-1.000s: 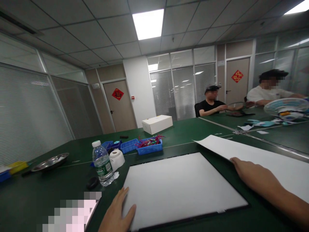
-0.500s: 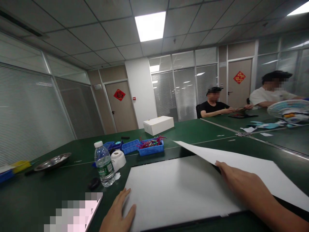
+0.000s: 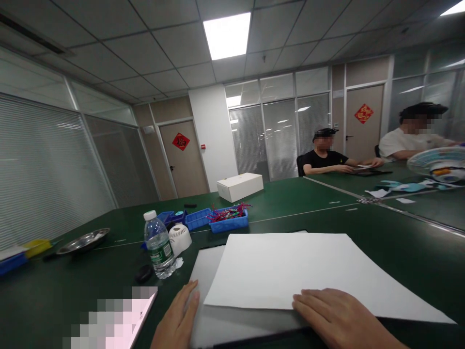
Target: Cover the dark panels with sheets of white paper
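Note:
A large white sheet of paper (image 3: 276, 271) lies askew over a greyish-white sheet on a flat board with dark edges (image 3: 209, 317), reaching past its right side. My left hand (image 3: 178, 315) rests along the board's left edge, fingers stretched out and thumb slightly apart, holding nothing. Flat across the near edge of the white paper is my right hand (image 3: 334, 312), its fingers extended over the sheet. Its thumb is hidden.
A water bottle (image 3: 159, 247), a white rounded object (image 3: 179, 240) and a black mouse-like object (image 3: 144, 274) stand left of the board. Behind are a blue tray (image 3: 229, 224) of red-purple pieces and a white box (image 3: 240, 186). Two people sit at the far right near a fan (image 3: 441, 165).
The white sheet, raised at an angle by my right hand before, now lies lower and further left over the board. My right hand moved down and nearer. My left hand stayed.

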`<state>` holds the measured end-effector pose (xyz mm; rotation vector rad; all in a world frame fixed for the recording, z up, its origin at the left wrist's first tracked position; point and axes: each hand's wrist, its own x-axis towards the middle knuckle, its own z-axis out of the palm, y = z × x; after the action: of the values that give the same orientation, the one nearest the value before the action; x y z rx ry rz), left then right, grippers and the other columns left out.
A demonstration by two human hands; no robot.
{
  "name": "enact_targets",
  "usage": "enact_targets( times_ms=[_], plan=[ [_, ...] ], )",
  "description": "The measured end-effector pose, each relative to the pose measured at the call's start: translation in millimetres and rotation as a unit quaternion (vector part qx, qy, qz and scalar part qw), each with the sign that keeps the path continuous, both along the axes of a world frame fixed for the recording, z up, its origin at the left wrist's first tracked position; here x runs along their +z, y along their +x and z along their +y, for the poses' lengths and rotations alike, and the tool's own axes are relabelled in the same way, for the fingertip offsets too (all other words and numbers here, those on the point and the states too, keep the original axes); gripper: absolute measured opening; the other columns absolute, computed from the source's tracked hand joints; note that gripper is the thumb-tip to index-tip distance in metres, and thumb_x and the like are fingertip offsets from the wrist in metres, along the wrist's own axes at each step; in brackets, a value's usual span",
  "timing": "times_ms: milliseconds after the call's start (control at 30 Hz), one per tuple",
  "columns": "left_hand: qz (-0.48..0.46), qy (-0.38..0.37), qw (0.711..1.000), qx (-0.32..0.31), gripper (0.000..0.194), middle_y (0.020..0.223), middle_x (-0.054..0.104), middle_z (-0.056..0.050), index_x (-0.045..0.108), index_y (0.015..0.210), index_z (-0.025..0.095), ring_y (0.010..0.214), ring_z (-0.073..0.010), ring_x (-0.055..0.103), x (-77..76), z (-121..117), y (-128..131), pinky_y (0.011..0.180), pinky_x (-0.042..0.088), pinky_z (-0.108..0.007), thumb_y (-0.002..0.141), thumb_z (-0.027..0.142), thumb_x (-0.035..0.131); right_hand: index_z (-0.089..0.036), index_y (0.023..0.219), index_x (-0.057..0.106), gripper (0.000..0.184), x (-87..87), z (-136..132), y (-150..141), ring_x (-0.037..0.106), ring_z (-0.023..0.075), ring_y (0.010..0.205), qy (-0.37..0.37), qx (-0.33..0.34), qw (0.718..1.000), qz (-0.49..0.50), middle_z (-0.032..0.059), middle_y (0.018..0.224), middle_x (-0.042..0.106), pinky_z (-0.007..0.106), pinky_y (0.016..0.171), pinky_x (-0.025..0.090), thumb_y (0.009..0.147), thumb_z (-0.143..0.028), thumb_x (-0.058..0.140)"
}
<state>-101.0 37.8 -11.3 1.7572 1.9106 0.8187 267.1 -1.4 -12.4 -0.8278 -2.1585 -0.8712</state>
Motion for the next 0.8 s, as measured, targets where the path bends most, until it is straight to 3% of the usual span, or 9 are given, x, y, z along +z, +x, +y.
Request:
enact_targets(
  times_ms=[100, 300, 367, 433, 567, 667, 800],
  plan=[
    [0.029, -0.007, 1.000, -0.007, 0.067, 0.156, 0.046, -0.007, 0.050, 0.145, 0.018, 0.147, -0.0269, 0.038, -3.2, 2.5, 1.6, 0.124, 0.022, -0.049, 0.093, 0.058, 0.034, -0.024, 0.108, 0.068, 0.040, 6.8, -3.3, -4.2, 0.073, 0.0131, 0.083, -0.024, 0.020, 0.999, -0.015, -0.0034, 0.099, 0.076, 0.026, 0.068, 0.057, 0.101, -0.016, 0.029],
    [0.113, 0.009, 0.993, -0.039, 0.064, 0.157, 0.045, -0.008, 0.046, 0.147, 0.016, 0.146, -0.0266, 0.039, -9.9, 5.2, 3.7, 0.122, 0.029, -0.044, 0.089, 0.043, 0.048, -0.027, 0.128, 0.063, 0.036, 31.3, -7.7, 4.3, 0.069, 0.0134, 0.107, -0.174, 0.052, 0.973, -0.140, -0.0061, 0.124, 0.068, 0.024, 0.083, 0.060, 0.097, -0.022, 0.047],
    [0.125, 0.013, 0.991, -0.037, 0.062, 0.157, 0.045, -0.008, 0.046, 0.147, 0.016, 0.147, -0.0257, 0.038, -11.9, 6.4, 2.8, 0.123, 0.028, -0.043, 0.089, 0.038, 0.047, -0.029, 0.135, 0.059, 0.041, 24.0, -0.7, 15.9, 0.067, 0.0167, 0.112, -0.176, -0.008, 0.979, -0.103, -0.0037, 0.130, 0.065, 0.031, 0.090, 0.060, 0.096, -0.026, 0.047],
    [0.133, 0.013, 0.990, -0.035, 0.061, 0.158, 0.045, -0.008, 0.045, 0.148, 0.015, 0.147, -0.0250, 0.037, -13.8, 7.6, 0.8, 0.123, 0.027, -0.043, 0.090, 0.034, 0.045, -0.027, 0.136, 0.060, 0.042, 9.8, 10.3, 31.4, 0.066, 0.0229, 0.114, -0.177, -0.112, 0.977, -0.038, 0.0022, 0.131, 0.064, 0.041, 0.093, 0.059, 0.096, -0.032, 0.045],
    [0.138, 0.013, 0.989, -0.048, 0.062, 0.159, 0.042, -0.007, 0.042, 0.150, 0.015, 0.148, -0.0244, 0.034, -17.0, 8.1, -4.8, 0.124, 0.024, -0.044, 0.089, 0.025, 0.043, -0.019, 0.115, 0.073, 0.048, -10.8, 29.8, 62.8, 0.068, 0.0351, 0.104, -0.257, -0.315, 0.912, 0.058, 0.0146, 0.115, 0.071, 0.059, 0.086, 0.056, 0.095, -0.046, 0.039],
    [0.133, 0.012, 0.990, -0.051, 0.068, 0.160, 0.040, -0.005, 0.039, 0.152, 0.017, 0.149, -0.0238, 0.032, -18.7, 7.4, -7.7, 0.125, 0.021, -0.045, 0.084, 0.018, 0.044, -0.020, 0.106, 0.076, 0.054, -10.8, 35.4, 77.1, 0.070, 0.0335, 0.091, -0.343, -0.347, 0.867, 0.100, 0.0144, 0.106, 0.073, 0.059, 0.081, 0.055, 0.096, -0.052, 0.033],
    [0.130, 0.003, 0.991, -0.042, 0.074, 0.161, 0.038, -0.005, 0.039, 0.153, 0.017, 0.150, -0.0228, 0.030, -18.9, 5.9, -8.3, 0.125, 0.020, -0.044, 0.079, 0.012, 0.043, -0.024, 0.121, 0.070, 0.057, -9.3, 37.5, 82.5, 0.066, 0.0310, 0.107, -0.387, -0.316, 0.855, 0.141, 0.0103, 0.122, 0.069, 0.055, 0.092, 0.053, 0.095, -0.060, 0.034]
  ],
)
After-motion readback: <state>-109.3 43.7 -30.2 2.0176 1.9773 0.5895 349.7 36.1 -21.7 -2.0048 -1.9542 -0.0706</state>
